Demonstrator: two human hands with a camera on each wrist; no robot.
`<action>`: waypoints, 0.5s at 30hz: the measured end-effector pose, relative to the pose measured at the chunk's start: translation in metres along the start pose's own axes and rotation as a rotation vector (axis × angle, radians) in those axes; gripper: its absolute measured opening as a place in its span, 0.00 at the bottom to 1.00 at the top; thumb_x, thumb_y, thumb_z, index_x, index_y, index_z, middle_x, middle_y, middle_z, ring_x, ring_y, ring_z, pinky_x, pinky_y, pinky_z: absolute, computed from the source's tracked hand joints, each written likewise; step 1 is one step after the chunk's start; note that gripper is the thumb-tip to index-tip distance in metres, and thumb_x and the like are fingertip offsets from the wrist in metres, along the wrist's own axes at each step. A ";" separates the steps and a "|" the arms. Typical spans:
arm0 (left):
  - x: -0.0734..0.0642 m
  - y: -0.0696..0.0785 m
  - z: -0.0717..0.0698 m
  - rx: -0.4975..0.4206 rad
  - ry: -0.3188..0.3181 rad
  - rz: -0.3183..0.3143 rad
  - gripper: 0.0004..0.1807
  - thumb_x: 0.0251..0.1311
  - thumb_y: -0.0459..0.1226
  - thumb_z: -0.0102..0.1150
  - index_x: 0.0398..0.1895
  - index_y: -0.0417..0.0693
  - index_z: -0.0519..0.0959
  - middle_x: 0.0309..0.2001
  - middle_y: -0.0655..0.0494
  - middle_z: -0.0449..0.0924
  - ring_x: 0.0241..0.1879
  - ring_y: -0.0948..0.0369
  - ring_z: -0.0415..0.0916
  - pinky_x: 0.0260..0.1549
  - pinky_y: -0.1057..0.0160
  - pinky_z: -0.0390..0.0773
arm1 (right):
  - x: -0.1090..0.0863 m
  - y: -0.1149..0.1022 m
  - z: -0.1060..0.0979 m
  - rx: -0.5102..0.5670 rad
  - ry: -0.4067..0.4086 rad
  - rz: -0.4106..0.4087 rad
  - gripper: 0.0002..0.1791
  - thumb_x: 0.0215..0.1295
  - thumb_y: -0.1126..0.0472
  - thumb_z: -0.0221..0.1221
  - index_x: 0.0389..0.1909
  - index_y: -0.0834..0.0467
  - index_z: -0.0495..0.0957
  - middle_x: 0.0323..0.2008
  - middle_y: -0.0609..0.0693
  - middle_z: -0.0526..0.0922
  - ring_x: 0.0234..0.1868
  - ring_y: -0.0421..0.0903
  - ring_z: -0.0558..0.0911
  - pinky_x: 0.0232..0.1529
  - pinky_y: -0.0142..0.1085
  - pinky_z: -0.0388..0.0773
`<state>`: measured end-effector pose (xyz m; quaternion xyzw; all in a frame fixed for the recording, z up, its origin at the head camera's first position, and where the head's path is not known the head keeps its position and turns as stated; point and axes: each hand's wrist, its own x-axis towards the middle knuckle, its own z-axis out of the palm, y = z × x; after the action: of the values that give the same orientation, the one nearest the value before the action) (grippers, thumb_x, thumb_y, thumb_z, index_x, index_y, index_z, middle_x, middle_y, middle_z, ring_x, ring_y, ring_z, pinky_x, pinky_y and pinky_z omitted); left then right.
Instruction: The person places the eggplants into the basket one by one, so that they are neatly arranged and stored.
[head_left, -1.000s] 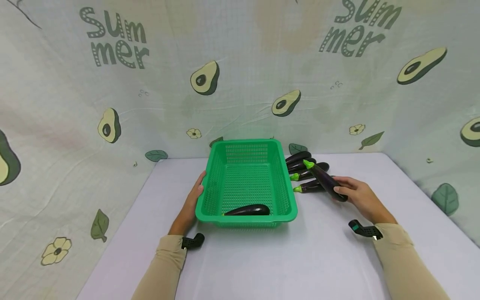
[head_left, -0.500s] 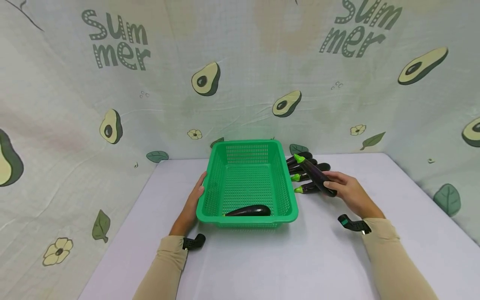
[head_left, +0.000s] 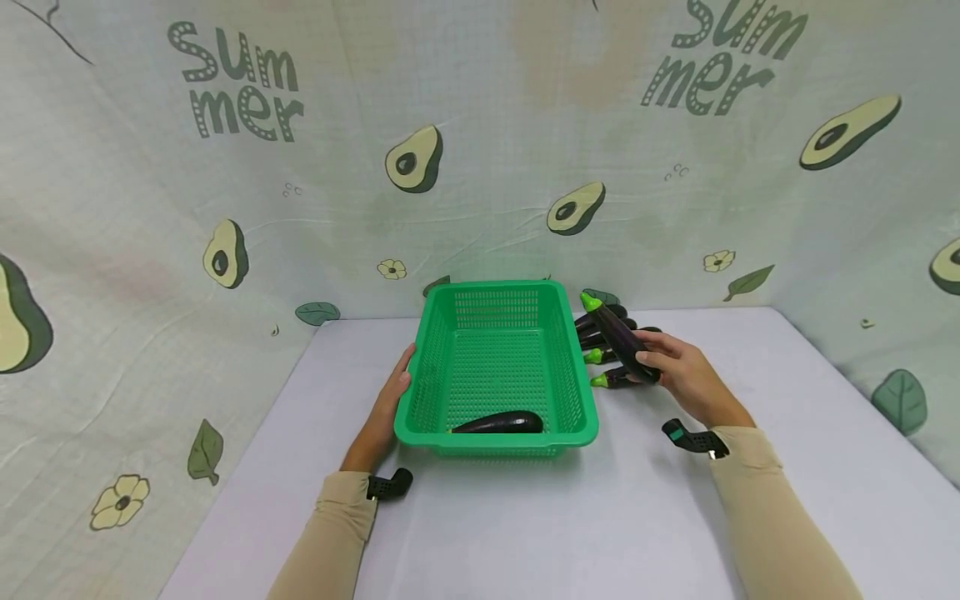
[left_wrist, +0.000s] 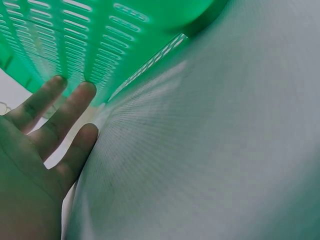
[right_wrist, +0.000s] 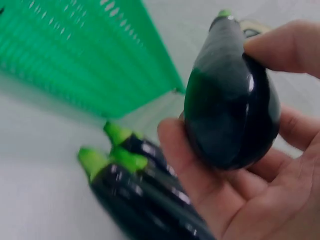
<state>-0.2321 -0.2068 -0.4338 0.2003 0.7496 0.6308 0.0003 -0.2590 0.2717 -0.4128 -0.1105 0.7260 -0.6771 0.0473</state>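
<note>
My right hand (head_left: 692,379) grips an eggplant (head_left: 619,340) near its wide end, the green stem pointing up toward the back left. In the right wrist view, thumb and fingers wrap around that eggplant (right_wrist: 232,100), above other eggplants (right_wrist: 145,195). A green plastic basket (head_left: 495,439) stands in the middle of the table, with one eggplant (head_left: 501,422) lying inside along its near wall. My left hand (head_left: 384,412) rests along the basket's left side. The left wrist view has its straight fingertips (left_wrist: 86,90) at the slotted wall (left_wrist: 75,45).
Several eggplants (head_left: 617,378) lie on the white table (head_left: 480,533) just right of the basket, partly hidden behind my right hand and the held eggplant. A printed cloth (head_left: 487,167) hangs behind the table's back edge.
My right hand has moved left and slightly toward the back with the eggplant, whose stem end now sits higher and nearer the basket. The left hand keeps its place on the basket.
</note>
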 end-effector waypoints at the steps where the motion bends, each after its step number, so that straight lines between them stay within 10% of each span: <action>1: 0.001 -0.003 0.000 -0.005 0.003 0.000 0.31 0.80 0.42 0.27 0.82 0.47 0.41 0.81 0.52 0.38 0.78 0.53 0.34 0.71 0.41 0.38 | 0.001 -0.001 0.001 0.014 0.005 0.009 0.31 0.74 0.56 0.59 0.72 0.62 0.63 0.65 0.59 0.63 0.53 0.47 0.78 0.51 0.35 0.79; 15: 0.007 -0.035 -0.004 0.012 0.041 0.030 0.29 0.80 0.50 0.27 0.81 0.68 0.46 0.80 0.64 0.42 0.77 0.60 0.37 0.71 0.43 0.38 | 0.004 -0.006 0.007 0.023 0.039 0.065 0.35 0.72 0.53 0.62 0.73 0.62 0.62 0.65 0.60 0.65 0.56 0.50 0.75 0.51 0.37 0.80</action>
<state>-0.2500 -0.2129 -0.4645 0.1986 0.7500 0.6304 -0.0258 -0.2605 0.2634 -0.4067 -0.0731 0.7221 -0.6855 0.0566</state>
